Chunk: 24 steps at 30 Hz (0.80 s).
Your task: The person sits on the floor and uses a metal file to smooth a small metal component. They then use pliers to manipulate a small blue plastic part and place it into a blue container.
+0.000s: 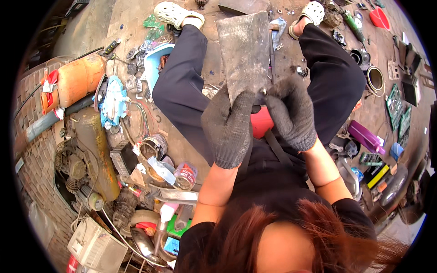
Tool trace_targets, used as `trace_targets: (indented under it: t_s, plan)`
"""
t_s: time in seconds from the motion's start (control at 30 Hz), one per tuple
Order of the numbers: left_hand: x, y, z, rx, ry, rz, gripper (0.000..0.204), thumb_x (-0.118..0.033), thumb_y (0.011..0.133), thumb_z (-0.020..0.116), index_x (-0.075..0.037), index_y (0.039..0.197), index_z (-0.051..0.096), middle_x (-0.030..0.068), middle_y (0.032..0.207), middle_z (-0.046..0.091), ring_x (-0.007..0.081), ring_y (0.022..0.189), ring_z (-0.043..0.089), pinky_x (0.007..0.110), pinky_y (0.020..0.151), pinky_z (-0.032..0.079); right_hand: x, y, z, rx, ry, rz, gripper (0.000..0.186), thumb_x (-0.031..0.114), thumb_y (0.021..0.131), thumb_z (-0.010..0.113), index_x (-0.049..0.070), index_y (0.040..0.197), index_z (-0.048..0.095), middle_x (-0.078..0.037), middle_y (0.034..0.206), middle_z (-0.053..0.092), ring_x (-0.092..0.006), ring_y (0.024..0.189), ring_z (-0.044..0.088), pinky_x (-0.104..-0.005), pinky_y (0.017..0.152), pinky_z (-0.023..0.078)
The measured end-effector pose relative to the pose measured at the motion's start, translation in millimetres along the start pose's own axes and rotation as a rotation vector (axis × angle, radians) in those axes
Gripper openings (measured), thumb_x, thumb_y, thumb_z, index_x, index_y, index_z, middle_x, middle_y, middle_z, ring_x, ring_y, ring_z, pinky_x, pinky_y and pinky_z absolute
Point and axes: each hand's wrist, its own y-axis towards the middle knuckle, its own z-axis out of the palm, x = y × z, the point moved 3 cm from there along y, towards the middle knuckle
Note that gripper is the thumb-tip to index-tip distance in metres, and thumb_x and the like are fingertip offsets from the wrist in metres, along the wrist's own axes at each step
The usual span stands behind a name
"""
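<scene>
Both of my hands wear dark grey knit gloves. My left hand [229,125] is closed on the lower edge of a flat, scuffed grey plate [246,50], which rises between my knees. Beside it, my right hand [292,111] has its fingers pinched together around a small shiny metal piece [263,91] near the plate's lower right corner. Exactly what that piece is, I cannot make out. Just below the hands a red object [261,122] shows in part, lying between my thighs. A long dark-handled tool [272,54] lies on the ground right of the plate.
Scrap surrounds me. On the left are a blue basin [152,63], an orange cylinder [75,82], a yellowish tank [93,150] and an open can [185,176]. On the right lie a purple container [365,138], green circuit boards [394,107] and a red bowl [379,18].
</scene>
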Motion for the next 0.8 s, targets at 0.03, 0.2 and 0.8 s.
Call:
trace_targets:
  t_s: [0.03,0.2,0.8]
  plan:
    - [-1,0,0,-0.005,-0.018,0.014,0.026,-0.006,0.088,0.062,0.007,0.109,0.061,0.0077,0.085,0.067,0.0096,0.073,0.062,0.024,0.065,0.048,1,-3,1,0.045,-0.139,-0.074,0.012,-0.007,0.086,0.054,0.001,0.095,0.052,-0.004,0.084,0.056,-0.0099,0.075,0.052,-0.0245,0.07,0.046]
    - [6,3,-3,-0.001,0.058,0.029,0.025,-0.006,0.087,0.062,0.007,0.108,0.061,0.0075,0.085,0.068,0.0096,0.073,0.062,0.024,0.066,0.048,-2,5,0,-0.025,0.066,0.09,0.017,-0.003,0.085,0.057,0.0,0.1,0.051,-0.005,0.083,0.057,-0.0134,0.076,0.054,-0.0271,0.072,0.045]
    - [5,3,2,0.009,0.008,0.004,0.024,-0.006,0.087,0.062,0.008,0.107,0.062,0.0077,0.086,0.068,0.0077,0.077,0.059,0.024,0.069,0.048,-11,-3,0,0.004,-0.084,-0.03,0.012,-0.004,0.085,0.055,0.0,0.092,0.045,-0.007,0.084,0.053,-0.0131,0.076,0.053,-0.0266,0.069,0.046]
